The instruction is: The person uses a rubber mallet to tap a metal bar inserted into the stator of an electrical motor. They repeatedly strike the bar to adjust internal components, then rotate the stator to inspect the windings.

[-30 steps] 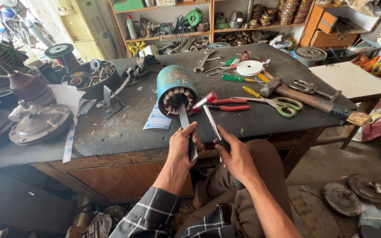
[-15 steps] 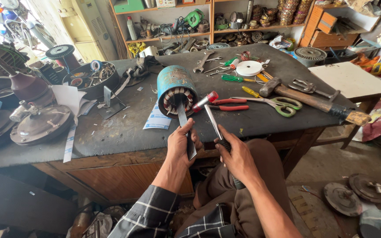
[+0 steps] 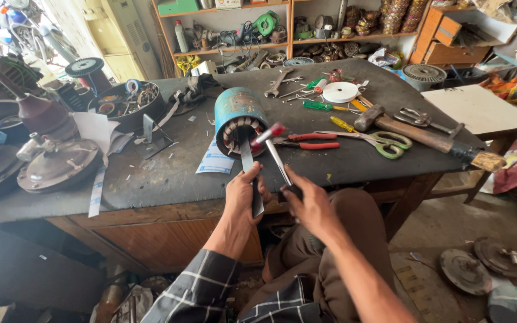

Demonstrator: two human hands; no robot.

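At a cluttered workbench (image 3: pixel 169 173), the left hand (image 3: pixel 243 197) grips a flat metal strip (image 3: pixel 250 173) while the right hand (image 3: pixel 309 203) clamps a thin rod (image 3: pixel 277 160). Both tools probe the blue motor stator (image 3: pixel 239 122) lying near the bench's front edge; working its slots appears underway, demanding steady, careful levering.

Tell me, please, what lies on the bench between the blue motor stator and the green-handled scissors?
In the head view, red-handled pliers lie between the blue motor stator and the green-handled scissors.

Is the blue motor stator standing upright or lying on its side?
On its side: the blue motor stator rests on the bench, its open end and windings facing the person.
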